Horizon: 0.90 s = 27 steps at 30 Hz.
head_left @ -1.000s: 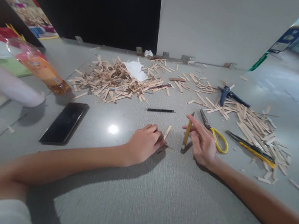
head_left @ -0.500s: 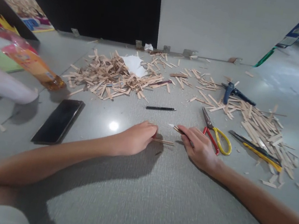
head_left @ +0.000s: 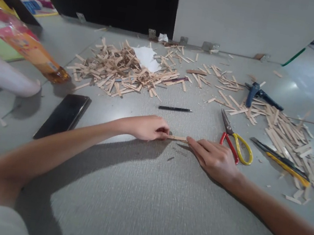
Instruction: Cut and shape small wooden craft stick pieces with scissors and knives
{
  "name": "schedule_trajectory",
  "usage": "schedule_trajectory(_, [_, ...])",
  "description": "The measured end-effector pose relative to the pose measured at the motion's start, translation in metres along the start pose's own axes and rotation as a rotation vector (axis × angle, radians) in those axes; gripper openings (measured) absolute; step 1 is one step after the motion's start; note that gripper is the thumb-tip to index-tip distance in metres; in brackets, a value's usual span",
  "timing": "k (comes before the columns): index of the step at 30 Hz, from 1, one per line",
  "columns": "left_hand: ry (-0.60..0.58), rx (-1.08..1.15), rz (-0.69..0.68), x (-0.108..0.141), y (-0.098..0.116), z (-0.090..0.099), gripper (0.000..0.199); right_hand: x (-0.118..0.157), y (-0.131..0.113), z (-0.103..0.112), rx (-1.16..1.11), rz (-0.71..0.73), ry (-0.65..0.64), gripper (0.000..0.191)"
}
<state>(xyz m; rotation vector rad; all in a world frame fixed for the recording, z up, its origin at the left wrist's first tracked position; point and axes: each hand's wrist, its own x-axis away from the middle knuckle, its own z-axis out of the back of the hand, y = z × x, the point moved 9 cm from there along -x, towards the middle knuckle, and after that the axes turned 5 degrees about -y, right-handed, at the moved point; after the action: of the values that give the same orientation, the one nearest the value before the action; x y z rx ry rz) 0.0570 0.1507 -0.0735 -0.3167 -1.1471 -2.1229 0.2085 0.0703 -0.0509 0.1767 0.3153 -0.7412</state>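
Head view: the left hand sits at the middle of the frame, its thumb and fingertips pinched on the left end of a thin wooden strip. The right hand, right of centre, grasps the strip's other end with its fingertips drawn together. The strip lies nearly level across the gap between the hands, near the frame's centre; its ends are covered by the fingers.

Just above the strip, a black pen lies on the grey tabletop. Scissors with one red and one yellow handle rest just beside the right hand, blades pointing to the upper left. Farther right lies a black-and-yellow cutter, beside a scatter of cut wooden pieces. A dark blue tool lies at that scatter's upper edge.

A larger heap of wood bits spreads across the upper middle left, with a crumpled white paper on it. At the left of the frame are a dark phone and, above it, a tilted orange-labelled bottle.
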Motion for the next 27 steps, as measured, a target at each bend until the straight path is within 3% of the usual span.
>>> schedule_trajectory(15, [0.013,-0.065,-0.008,0.003,0.007,0.000,0.027,-0.005,-0.010,0.006,0.125,0.055,0.007,0.034])
schedule_trajectory(27, [-0.077,0.043,-0.019,0.002,0.006,-0.011,0.029,-0.009,-0.014,0.009,0.132,0.081,0.037,0.034])
